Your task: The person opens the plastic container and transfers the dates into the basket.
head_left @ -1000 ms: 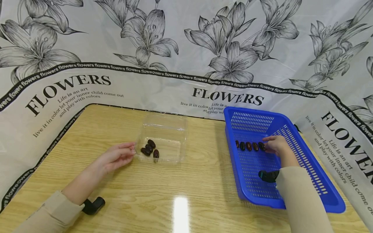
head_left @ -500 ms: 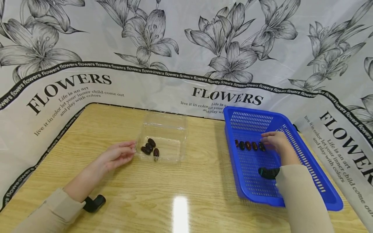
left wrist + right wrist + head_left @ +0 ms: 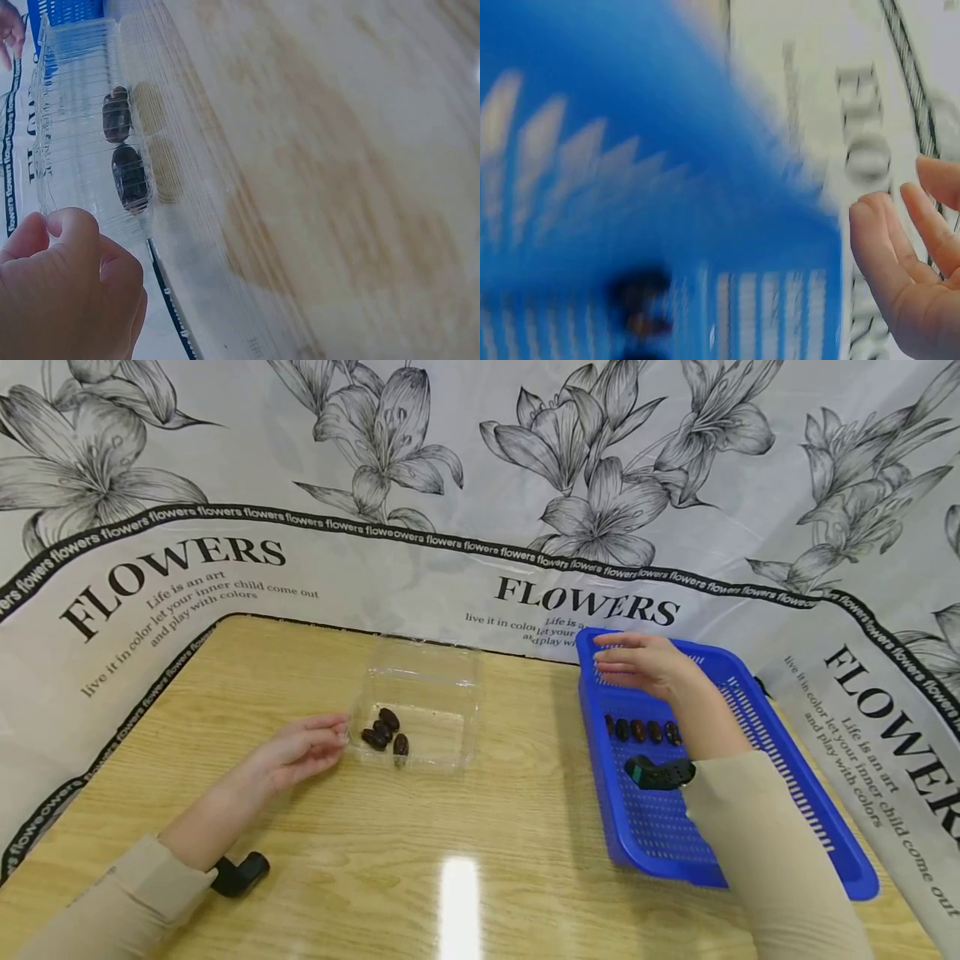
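Observation:
At the left side of a clear plastic clamshell box (image 3: 438, 735), my left hand (image 3: 306, 750) pinches its edge between thumb and fingertips, as the left wrist view shows. Several dark brown dates (image 3: 388, 720) lie in the box's left part. My right hand (image 3: 648, 667) is raised over the far end of a blue plastic basket (image 3: 609, 814), fingers extended and nothing held. Below it in the basket, a row of several dates (image 3: 638, 731) runs sideways, its right end partly hidden by my right forearm. The right wrist view is blurred, with the hand (image 3: 911, 277) beside the basket wall.
The box's clear lid (image 3: 423, 662) stands raised at the back. Box and basket sit apart on a wooden table (image 3: 375, 860). A flower-print cloth (image 3: 420, 568) rises behind the table and along both sides. Each wrist carries a black strap device (image 3: 242, 874).
My right hand has released the date at the row's right end, then risen and moved to the left toward the basket's far end. The left hand stays at the box.

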A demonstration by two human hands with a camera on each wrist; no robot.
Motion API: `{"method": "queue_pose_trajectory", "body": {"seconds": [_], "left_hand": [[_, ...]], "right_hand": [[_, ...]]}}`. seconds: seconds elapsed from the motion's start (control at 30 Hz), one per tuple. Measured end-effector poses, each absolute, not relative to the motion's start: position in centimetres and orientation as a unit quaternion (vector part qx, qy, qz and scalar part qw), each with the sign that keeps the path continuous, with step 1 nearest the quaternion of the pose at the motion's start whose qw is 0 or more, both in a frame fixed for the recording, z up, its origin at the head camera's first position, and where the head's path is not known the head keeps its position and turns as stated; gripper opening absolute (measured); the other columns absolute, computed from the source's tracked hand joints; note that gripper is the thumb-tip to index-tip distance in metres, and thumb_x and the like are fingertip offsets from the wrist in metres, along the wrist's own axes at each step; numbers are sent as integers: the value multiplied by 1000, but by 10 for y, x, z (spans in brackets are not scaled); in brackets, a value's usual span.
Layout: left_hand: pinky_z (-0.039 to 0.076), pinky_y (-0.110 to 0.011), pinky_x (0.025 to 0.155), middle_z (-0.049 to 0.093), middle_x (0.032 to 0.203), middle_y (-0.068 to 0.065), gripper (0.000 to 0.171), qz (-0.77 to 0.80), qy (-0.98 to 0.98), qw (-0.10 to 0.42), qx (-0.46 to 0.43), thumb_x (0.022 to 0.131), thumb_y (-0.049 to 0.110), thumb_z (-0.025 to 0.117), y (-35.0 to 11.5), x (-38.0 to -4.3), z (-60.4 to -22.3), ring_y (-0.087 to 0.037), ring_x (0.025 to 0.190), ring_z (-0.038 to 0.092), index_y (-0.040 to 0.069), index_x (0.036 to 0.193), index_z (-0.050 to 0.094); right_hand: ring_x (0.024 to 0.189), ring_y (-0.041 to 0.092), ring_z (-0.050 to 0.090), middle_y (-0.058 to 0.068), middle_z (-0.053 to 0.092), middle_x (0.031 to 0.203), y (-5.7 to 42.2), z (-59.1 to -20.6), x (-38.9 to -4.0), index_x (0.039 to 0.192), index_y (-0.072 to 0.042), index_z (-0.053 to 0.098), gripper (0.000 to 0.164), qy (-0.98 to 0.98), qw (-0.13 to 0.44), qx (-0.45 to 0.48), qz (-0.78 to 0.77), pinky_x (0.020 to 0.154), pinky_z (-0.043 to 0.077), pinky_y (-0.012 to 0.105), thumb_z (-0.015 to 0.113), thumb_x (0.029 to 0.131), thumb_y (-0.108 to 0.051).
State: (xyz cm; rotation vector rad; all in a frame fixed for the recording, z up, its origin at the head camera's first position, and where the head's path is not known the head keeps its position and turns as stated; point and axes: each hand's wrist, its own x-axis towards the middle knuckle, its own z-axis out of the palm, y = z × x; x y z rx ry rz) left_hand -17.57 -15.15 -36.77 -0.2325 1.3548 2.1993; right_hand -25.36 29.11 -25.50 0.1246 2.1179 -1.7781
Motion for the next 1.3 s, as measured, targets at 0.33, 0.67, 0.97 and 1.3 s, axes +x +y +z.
{"method": "queue_pose_trajectory", "body": {"seconds": [0.33, 0.67, 0.97, 1.3], "left_hand": [[47, -19, 78, 50, 104, 0, 67, 819, 497, 273, -89, 91, -10, 47, -152, -177, -367, -8, 87, 54, -3, 146, 10], [47, -19, 77, 51, 102, 1, 68, 819, 496, 273, -91, 90, -10, 48, -152, -175, -368, -8, 88, 54, -3, 146, 10], [47, -19, 78, 52, 101, 2, 69, 820, 498, 269, -88, 90, -10, 49, -152, -177, -368, -8, 88, 54, -3, 146, 10], [47, -19, 78, 51, 103, 1, 70, 820, 495, 273, -89, 89, -10, 49, -152, -176, -369, -8, 88, 54, -2, 146, 10]], "right_hand": [[84, 14, 61, 16, 47, 122, 206, -255, -253, 139, 8, 33, 51, 737, 233, 24, -634, 97, 43, 39, 50, 91, 6], [76, 15, 61, 13, 63, 92, 139, -294, -245, 131, 10, 45, 43, 758, 295, -15, -582, 88, 49, 39, 53, 88, 9], [80, 22, 61, 10, 59, 89, 90, -327, -233, 120, 6, 57, 38, 803, 313, -36, -506, 83, 52, 37, 62, 83, 6], [62, 16, 58, 9, 63, 82, 62, -354, -215, 97, 1, 65, 24, 856, 254, -29, -449, 57, 52, 26, 76, 76, -4]]}}
